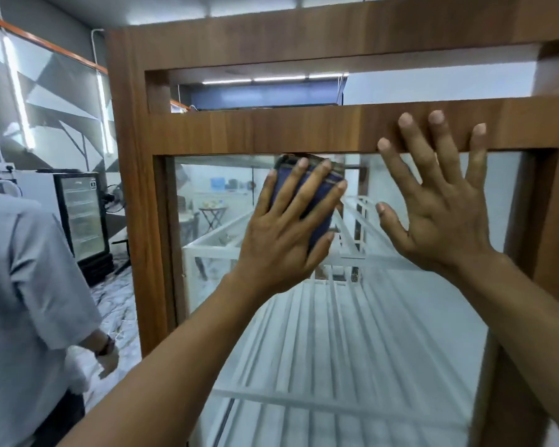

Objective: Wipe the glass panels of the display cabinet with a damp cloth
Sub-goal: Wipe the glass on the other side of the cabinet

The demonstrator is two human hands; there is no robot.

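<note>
The display cabinet has a brown wooden frame [136, 188] around a large glass panel [352, 333]. My left hand [288, 227] lies flat with straight fingers, pressing a folded dark blue cloth [320, 204] against the glass just below the frame's upper crossbar [271, 130]. My right hand [439, 201] is spread wide to the right of it, palm against the glass and fingertips on the crossbar. White slatted shelves show through the glass.
A person in a grey shirt [23, 301] stands close at the left, beside the cabinet's left post. Behind that person are a black glass-door fridge [81, 217] and a small fan. The floor is marbled tile [117, 317].
</note>
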